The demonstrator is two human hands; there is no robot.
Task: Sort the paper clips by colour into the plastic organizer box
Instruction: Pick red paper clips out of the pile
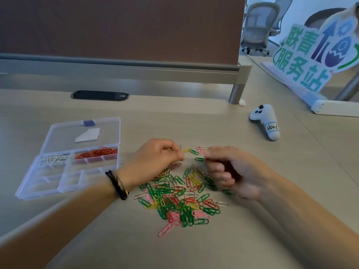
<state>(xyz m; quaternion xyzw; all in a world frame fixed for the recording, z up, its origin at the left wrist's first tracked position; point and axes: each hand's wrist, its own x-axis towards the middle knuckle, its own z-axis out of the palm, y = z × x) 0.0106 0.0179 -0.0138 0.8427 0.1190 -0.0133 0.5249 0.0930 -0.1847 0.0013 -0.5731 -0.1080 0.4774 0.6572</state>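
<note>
Dozens of thin wire paper clips (180, 199), coated green, red, pink and yellow with some bare silver ones among them, lie in a loose tangled heap on the smooth, pale wood-grain worktop (272, 239). Two bare hands hover over the heap's far edge: the left hand (155, 160), with dark cord bracelets (117, 184) at the wrist, has its fingers curled and pinched together on something small that I cannot make out; the right hand (231, 171) is loosely curled, thumb and forefinger pressed on what looks like a green clip. One clear plastic organizer box (68, 171) sits to the left of the heap, its lid (83, 133) laid open flat behind it; one rear compartment holds white clips (54, 159), the one beside it red clips (96, 153), and the front compartments look empty. One white handheld controller (266, 121) with a handwritten label lies to the right. Behind stand a brown divider panel (120, 28), a cut-out sign (314, 53) and two mesh office chairs (260, 26).
</note>
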